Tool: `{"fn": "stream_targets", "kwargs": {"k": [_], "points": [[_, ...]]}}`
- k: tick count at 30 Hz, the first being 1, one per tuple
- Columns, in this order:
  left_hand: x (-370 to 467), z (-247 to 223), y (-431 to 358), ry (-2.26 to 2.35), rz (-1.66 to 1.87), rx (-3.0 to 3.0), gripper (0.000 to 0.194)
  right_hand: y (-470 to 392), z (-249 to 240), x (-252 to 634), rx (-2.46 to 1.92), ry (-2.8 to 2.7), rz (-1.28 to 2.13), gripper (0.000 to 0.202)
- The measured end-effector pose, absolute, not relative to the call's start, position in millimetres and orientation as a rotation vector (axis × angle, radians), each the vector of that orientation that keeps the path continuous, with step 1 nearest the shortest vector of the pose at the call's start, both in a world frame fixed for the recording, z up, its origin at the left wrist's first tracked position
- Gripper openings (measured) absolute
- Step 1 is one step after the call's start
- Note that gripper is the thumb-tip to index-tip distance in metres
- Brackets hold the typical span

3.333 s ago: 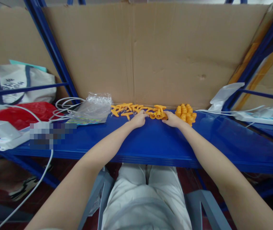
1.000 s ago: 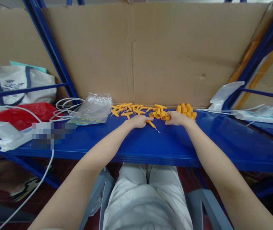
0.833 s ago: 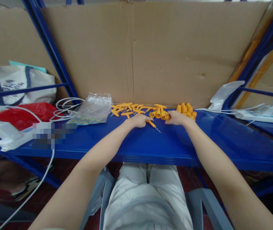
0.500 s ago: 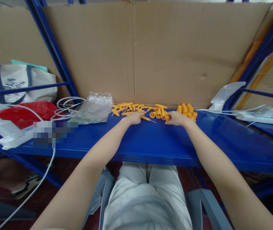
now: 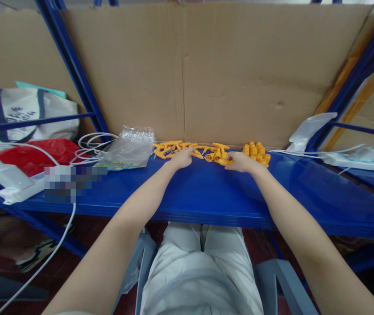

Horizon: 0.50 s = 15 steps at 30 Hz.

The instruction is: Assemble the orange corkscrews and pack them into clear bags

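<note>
My left hand is closed round a yellow corkscrew piece, whose end shows beyond the fingertips. In my right hand is a yellow bell-shaped sleeve, pinched between thumb and fingers and lying nearly on its side. Between the hands, more yellow sleeves rest with their open mouths toward me. Behind my left hand lies a loose pile of yellow T-shaped handles with thin metal spirals. Past my right hand, several yellow ribbed pieces stand grouped together.
Blue shelf top lies under everything, with a cardboard wall behind. To the left are a clear plastic bag, a red bag, white cables and a power strip. Another power strip sits at right.
The left hand's piece has drawn in closer, and its spiral tip no longer shows. The sleeve in my right hand has turned and come slightly left.
</note>
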<state>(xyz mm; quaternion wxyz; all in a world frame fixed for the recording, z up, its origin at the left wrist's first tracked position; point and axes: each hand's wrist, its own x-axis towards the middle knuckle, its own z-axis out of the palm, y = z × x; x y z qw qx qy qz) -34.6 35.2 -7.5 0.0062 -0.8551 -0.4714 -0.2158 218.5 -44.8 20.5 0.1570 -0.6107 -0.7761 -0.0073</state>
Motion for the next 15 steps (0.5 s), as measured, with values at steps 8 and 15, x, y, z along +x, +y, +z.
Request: {"fn": "stream_targets", "kwargs": {"k": [8,15], "points": [[-25.5,-3.8,22.6,-1.462,-0.645,-2.69,0.043,-47.8,20.6,217.2,-1.67,-2.197,-0.035,0.014],[-27.2,-4.7,22.8,-1.466,-0.631,-2.671,0.047,-40.8,15.2,221.5,-1.597,-2.176,0.011,0.015]]}}
